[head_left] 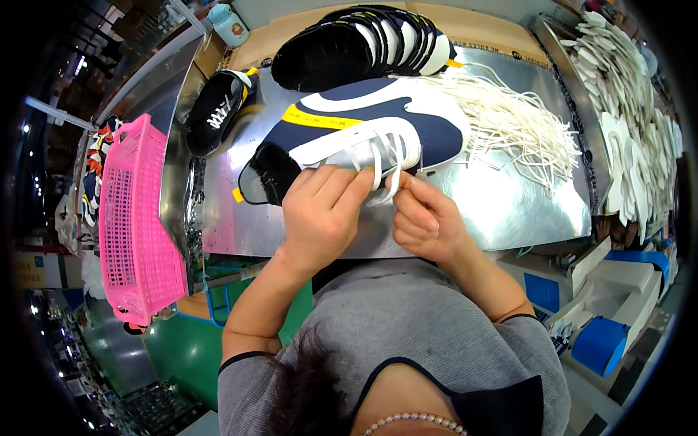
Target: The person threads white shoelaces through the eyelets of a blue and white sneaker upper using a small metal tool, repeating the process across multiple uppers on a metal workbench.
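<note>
A flat navy and white shoe upper with a yellow tab lies on the shiny metal table in front of me. My left hand presses on its near edge, fingers gripping the white lace straps. Close beside it, my right hand pinches the end of a white shoelace that runs through the upper's eyelets.
A heap of loose white laces lies at the right of the upper. A stack of black and white uppers sits behind, a single black shoe piece at the left. A pink plastic basket hangs off the table's left side. White cut parts fill the right shelf.
</note>
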`<state>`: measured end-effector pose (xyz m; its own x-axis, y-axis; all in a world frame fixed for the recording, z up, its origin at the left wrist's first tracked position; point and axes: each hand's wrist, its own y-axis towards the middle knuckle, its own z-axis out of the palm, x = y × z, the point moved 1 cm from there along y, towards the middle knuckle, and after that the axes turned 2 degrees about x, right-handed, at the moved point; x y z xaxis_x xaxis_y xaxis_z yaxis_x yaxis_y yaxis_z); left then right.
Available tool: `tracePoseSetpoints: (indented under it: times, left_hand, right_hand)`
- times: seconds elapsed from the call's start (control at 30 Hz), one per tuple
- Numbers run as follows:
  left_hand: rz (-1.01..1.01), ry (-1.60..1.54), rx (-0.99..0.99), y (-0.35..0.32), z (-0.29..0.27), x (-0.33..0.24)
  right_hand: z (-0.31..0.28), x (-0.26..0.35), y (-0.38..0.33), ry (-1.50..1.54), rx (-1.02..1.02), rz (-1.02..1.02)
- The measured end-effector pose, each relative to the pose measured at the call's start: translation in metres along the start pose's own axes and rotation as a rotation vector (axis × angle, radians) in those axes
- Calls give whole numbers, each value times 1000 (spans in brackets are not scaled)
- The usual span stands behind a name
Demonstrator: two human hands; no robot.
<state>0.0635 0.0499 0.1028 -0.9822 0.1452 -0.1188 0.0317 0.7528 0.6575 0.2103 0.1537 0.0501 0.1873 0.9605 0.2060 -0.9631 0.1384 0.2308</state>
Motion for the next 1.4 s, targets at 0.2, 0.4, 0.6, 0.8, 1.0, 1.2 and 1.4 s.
tracePoseSetpoints:
  times: [0.2,0.4,0.6,0.8,1.0,1.2,1.4]
  left_hand:
    - [98,224,-170,14,-14,15]
    - [224,220,-219,46,-46,7]
    - [100,71,-188,51,-41,13]
    - [-235,-143,-1,23,-11,47]
    - [-197,-193,117,6,23,35]
    - [-50,-138,63,16,20,17]
    - [-164,-112,90,9,12,36]
  right_hand:
    - [44,4,10,-1159,-327,-160]
    - [42,49,43,-843,253,47]
    - [47,-3,52,-5,400,-15]
    - [27,6,-2,-843,-374,168]
    - [-5,19,-32,-1107,-425,239]
    - [-16,3,13,52,150,-57]
    - [13,-6,2,-196,-331,125]
